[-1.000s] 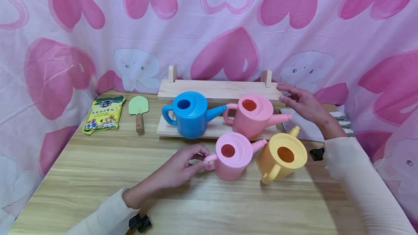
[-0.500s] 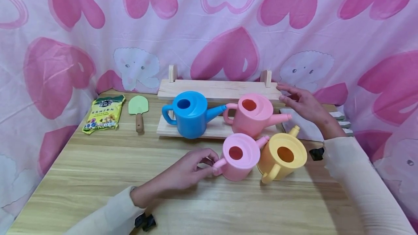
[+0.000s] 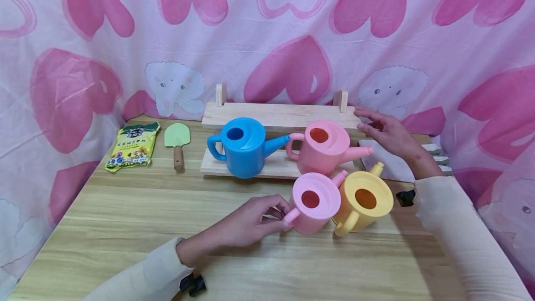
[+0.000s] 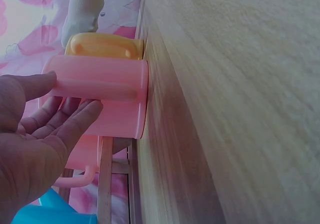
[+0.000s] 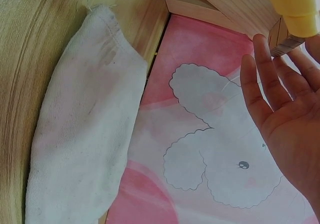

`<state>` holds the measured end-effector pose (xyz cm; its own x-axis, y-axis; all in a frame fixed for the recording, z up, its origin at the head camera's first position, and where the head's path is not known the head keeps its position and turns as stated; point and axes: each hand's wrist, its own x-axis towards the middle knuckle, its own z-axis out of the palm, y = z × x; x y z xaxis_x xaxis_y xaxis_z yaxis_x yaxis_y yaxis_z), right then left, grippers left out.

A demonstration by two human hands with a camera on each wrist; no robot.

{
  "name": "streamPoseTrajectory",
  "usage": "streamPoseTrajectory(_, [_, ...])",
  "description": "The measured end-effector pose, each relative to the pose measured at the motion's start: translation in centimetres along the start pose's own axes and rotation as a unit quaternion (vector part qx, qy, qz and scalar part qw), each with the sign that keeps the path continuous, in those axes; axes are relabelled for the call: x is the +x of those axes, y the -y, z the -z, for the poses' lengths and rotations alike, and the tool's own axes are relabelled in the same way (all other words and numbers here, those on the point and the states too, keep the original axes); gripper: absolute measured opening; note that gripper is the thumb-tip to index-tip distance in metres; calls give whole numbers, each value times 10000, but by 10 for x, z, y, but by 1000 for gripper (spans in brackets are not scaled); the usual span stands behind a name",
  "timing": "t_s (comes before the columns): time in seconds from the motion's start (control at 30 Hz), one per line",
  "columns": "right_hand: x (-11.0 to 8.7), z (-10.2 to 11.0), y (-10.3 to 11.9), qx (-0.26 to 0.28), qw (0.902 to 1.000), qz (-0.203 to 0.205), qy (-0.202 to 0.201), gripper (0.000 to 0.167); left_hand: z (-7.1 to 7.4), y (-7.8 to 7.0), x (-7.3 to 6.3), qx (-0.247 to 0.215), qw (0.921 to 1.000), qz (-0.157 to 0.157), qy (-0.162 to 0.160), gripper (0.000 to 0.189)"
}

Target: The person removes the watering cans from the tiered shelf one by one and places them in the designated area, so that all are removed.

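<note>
With thumb and fingertips, my left hand [image 3: 255,219] pinches the handle of a light pink watering can [image 3: 311,222], which stands upright on the table. Its spout points back and right, overlapping a yellow watering can [image 3: 369,222] just to its right. My right hand [image 3: 386,136] rests its fingertips at the right end of the wooden shelf [image 3: 271,115], fingers nearly straight in the right wrist view. On the shelf's lower board sit a blue watering can [image 3: 246,161] and a coral pink watering can [image 3: 319,159], both with spouts to the right.
At the left lie a yellow packet [image 3: 133,147] and a small trowel [image 3: 177,136] with a green blade. White knit cloth [image 5: 90,119] lies under my right forearm, beside the shelf. A pink heart-print curtain [image 3: 288,68] hangs behind the table.
My left hand has moved the light pink watering can to the right, up against the yellow one, turning its handle toward the front. The right hand stays at the shelf end.
</note>
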<state>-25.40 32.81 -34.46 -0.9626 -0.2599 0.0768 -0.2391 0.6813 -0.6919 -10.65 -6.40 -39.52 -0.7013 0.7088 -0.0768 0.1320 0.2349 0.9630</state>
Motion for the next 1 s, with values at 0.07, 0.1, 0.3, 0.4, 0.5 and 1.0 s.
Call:
streamPoseTrajectory(0.07, [0, 0, 0, 14, 10000, -1, -1, 55, -1, -1, 0, -61, 10000, 25, 12, 17])
streamPoseTrajectory(0.1, [0, 0, 0, 12, 10000, -1, -4, 55, -1, -1, -1, -84, 10000, 29, 18, 17])
streamPoseTrajectory(0.3, [0, 0, 0, -52, 10000, 11, -38, 55, -1, -4, -1, 21, 10000, 86, -12, 18])
streamPoseTrajectory(0.4, [0, 0, 0, -43, 10000, 22, -50, 54, -1, -4, 0, 113, 9999, 118, -26, 18])
streamPoseTrajectory(0.5, [0, -1, 0, -26, 10000, 32, -58, 54, 0, -5, 0, 172, 9998, 129, -28, 18])
streamPoseTrajectory(1.0, [1, -1, -1, 57, 10000, 12, 3, 54, 24, -19, -19, 2316, 9681, -159, -947, 36])
